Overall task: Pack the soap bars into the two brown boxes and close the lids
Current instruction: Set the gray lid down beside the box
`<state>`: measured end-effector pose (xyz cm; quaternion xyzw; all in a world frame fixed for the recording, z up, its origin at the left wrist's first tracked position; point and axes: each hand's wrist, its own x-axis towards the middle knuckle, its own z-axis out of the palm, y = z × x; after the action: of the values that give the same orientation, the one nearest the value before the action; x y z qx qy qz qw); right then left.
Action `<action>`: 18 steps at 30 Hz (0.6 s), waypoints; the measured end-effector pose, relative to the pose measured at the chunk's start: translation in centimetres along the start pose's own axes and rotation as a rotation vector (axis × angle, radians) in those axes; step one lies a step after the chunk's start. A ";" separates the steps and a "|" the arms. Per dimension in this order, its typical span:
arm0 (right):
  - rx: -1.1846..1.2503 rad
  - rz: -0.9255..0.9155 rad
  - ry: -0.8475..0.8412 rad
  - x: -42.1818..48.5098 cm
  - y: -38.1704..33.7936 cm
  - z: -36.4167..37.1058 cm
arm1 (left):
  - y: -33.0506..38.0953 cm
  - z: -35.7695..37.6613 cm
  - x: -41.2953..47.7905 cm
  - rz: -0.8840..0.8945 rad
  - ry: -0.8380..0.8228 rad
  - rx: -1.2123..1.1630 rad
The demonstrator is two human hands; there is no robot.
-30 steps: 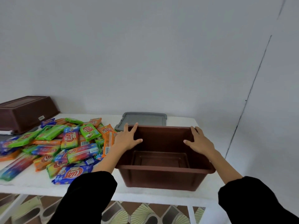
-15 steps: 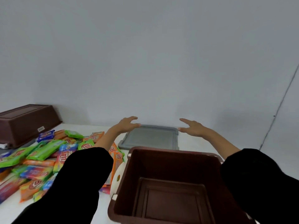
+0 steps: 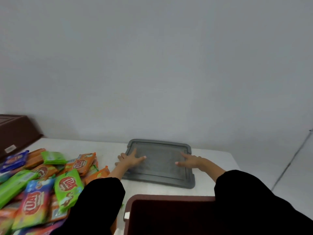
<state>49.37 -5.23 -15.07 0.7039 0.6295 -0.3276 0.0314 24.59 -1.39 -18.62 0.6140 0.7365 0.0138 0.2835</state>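
Hands down on the grey lid.
Half a second before both hovered above it; now left hand and right hand lay open, flat, beyond the near brown box, soap bars piled left.

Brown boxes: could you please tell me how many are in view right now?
2. One brown box sits open at the near edge; the other brown box lies upturned at far left, cut off by the frame.

The near brown box at 6 o'clock is cut by the bottom edge, its right side behind a black sleeve. The second brown box at 9 o'clock runs off left. Soap bars at 8 o'clock blur, partly cropped.
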 end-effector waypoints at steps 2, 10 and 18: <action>0.083 -0.018 -0.038 0.4 -0.7 0.8 | 0.4 0.4 -0.2 -0.023 0.026 0.005; 0.543 0.115 0.014 0.8 -1.1 -1.4 | 2.2 0.3 -0.9 -0.026 0.143 -0.101; 0.223 -0.081 0.472 0.4 1.3 -4.8 | 4.5 -1.4 -3.6 0.240 0.560 -0.276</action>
<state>52.55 -2.94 -11.94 0.7341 0.6071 -0.2225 -0.2075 28.32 -3.12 -14.41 0.6245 0.6995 0.3148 0.1469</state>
